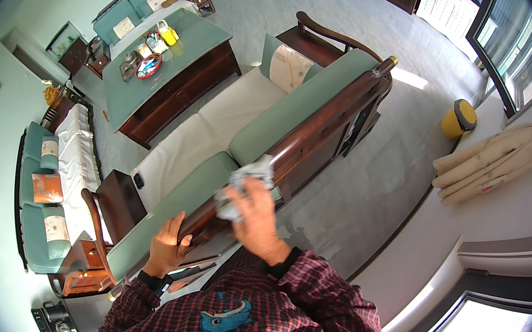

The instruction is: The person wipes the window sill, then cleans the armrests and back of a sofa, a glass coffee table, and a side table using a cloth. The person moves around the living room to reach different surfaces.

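Observation:
My right hand (256, 217) is closed on a crumpled grey cloth (229, 209), pressed against the dark wooden top rail (310, 133) of a sofa. The cloth looks slightly blurred. Farther down the same sofa back, my left hand (166, 248) grips the edge, its fingers bent over the green back cushion (193, 180) and its thumb by the wood. The palm side of that hand is hidden. A pale cover (215, 116) lies over the sofa seat, with a small black object (138, 181) on it. At the sofa's far end leans a cream and green pillow (288, 68).
Beyond the sofa stands a glass-topped coffee table (192, 39) bearing a red tray (149, 67) and a yellow bottle (169, 35). Other green sofas line the left wall and far side. To the right are a yellow bin (453, 122), beige curtain (509, 158) and opened window (512, 57).

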`<state>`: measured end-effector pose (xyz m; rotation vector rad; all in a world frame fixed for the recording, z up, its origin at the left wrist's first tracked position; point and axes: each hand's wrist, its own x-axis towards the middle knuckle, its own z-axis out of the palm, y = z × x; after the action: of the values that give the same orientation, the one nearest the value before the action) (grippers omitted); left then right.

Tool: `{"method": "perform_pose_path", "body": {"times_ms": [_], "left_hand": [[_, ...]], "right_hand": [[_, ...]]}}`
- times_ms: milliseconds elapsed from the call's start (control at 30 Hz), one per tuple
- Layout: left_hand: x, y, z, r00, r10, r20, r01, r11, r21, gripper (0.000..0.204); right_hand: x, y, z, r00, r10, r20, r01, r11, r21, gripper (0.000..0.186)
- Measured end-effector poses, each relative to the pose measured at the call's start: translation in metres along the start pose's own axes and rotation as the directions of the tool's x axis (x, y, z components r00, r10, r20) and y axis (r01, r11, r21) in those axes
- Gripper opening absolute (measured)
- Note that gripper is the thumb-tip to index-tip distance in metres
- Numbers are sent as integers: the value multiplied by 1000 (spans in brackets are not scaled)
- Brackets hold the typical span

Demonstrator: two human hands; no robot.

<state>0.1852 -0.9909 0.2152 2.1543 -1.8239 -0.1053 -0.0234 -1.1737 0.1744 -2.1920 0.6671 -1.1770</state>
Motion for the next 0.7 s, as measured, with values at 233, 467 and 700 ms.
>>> {"method": "perform_pose_path", "body": {"times_ms": [233, 467, 700], "left_hand": [[-3, -3, 0, 1000, -18, 0, 18, 997, -71, 55], [-1, -3, -4, 998, -52, -17, 50, 990, -128, 54], [0, 2, -9, 992, -120, 25, 122, 983, -140, 57]], "right_hand": [[12, -12, 21, 890, -213, 404, 278, 954, -111, 70], [95, 95, -46, 999, 31, -30, -41, 917, -397, 49], [45, 15, -1, 942, -109, 316, 172, 969, -180, 71]]}}
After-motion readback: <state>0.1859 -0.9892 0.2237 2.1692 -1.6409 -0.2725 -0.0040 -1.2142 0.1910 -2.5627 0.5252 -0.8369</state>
